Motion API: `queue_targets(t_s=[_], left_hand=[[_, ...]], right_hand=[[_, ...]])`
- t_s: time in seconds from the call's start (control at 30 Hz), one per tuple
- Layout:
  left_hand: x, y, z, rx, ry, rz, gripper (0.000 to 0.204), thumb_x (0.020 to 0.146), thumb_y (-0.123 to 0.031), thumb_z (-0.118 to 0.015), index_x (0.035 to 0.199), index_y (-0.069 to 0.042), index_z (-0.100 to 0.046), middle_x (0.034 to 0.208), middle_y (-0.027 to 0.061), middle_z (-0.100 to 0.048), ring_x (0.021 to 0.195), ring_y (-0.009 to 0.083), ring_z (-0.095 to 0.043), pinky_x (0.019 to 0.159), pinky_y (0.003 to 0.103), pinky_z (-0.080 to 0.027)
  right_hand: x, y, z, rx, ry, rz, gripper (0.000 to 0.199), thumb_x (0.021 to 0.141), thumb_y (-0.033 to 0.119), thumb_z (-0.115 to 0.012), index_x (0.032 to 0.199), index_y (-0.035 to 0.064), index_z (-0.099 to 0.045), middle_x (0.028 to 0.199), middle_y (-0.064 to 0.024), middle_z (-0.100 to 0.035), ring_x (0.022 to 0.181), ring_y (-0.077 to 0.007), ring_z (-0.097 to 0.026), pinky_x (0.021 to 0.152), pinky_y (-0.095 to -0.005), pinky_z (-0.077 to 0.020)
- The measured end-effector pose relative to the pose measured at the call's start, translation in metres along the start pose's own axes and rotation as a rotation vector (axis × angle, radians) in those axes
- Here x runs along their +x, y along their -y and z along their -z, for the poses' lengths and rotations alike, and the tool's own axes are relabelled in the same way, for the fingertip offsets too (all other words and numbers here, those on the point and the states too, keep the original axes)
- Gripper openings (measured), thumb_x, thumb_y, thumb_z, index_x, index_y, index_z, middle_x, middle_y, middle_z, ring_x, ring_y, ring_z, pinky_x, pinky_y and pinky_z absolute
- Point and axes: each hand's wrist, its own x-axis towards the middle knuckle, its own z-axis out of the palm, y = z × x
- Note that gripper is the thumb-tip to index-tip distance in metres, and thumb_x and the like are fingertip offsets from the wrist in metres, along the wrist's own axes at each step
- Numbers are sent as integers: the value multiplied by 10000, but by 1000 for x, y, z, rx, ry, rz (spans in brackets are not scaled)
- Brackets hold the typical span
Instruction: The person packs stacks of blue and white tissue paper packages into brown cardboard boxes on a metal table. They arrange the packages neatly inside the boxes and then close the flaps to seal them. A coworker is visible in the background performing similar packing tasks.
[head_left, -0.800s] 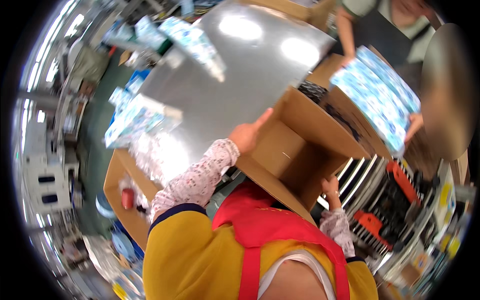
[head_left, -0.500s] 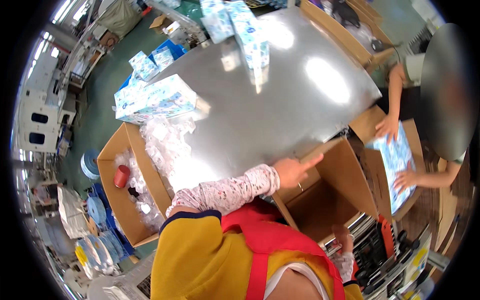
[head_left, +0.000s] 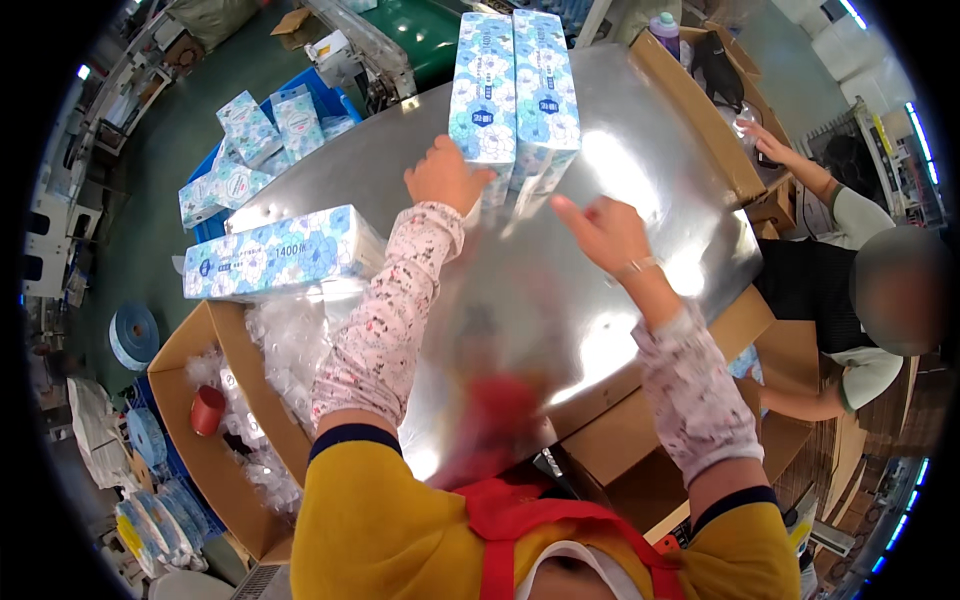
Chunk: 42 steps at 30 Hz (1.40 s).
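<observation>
Left hand [head_left: 445,175] curls against the tissue packs [head_left: 512,85] (apparently gripping one); right hand [head_left: 600,228] hovers open, empty.

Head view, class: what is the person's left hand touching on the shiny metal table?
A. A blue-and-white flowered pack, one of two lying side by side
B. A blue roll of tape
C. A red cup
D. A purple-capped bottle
A: the left hand rests on the near end of the flowered pack, beside its twin, while the right hand hovers open just short of them.
</observation>
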Motion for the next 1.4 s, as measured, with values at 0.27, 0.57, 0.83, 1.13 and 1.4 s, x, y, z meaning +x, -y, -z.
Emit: queue_targets(t_s=[0.27, 0.57, 0.83, 1.13, 1.4], left_hand=[[-41, 14, -33, -96, -38, -611, 100, 787, -161, -592, 726, -101, -645, 684, 113, -629, 711, 301, -604, 830, 532, -379], [-160, -29, 44, -80, 382, -1234, 1010, 571, -261, -803, 1412, -145, -254, 1318, 161, -422, 1224, 376, -363, 1041, 568, -225], [-127, -64, -5, 68, 497, -1356, 580, 610, -162, -665, 1152, -38, -498, 992, 140, -547, 967, 323, -518, 859, 465, -375], [-233, -142, 101, -920, 286, -870, 753, 585, -132, -790, 1229, -24, -415, 1108, 109, -515, 1014, 241, -541, 869, 364, -442], [-386, -231, -47, -433, 568, -1440, 688, 643, -208, -719, 1267, -100, -450, 981, 146, -472, 892, 302, -474, 677, 442, -365]], right_hand=[[63, -32, -46, -81, -198, 227, 268, 794, 225, -527, 670, -6, -582, 679, -210, -587, 641, -384, -568, 602, -438, -451], [-81, -49, 59, -268, -119, 353, 891, 653, 350, -759, 1314, -41, -308, 1184, -227, -475, 1066, -385, -468, 882, -454, -381], [13, -60, 30, -178, -13, -101, 719, 522, 391, -749, 1065, -24, -526, 973, -206, -611, 934, -340, -599, 819, -397, -478], [-280, -159, 264, 710, -634, 248, 301, 780, 209, -654, 965, -25, -609, 814, -90, -640, 691, -152, -616, 596, -311, -509], [-471, -231, 290, 573, -1267, 76, 425, 751, 75, -647, 1140, -30, -514, 1066, -131, -585, 964, -227, -587, 836, -340, -481]])
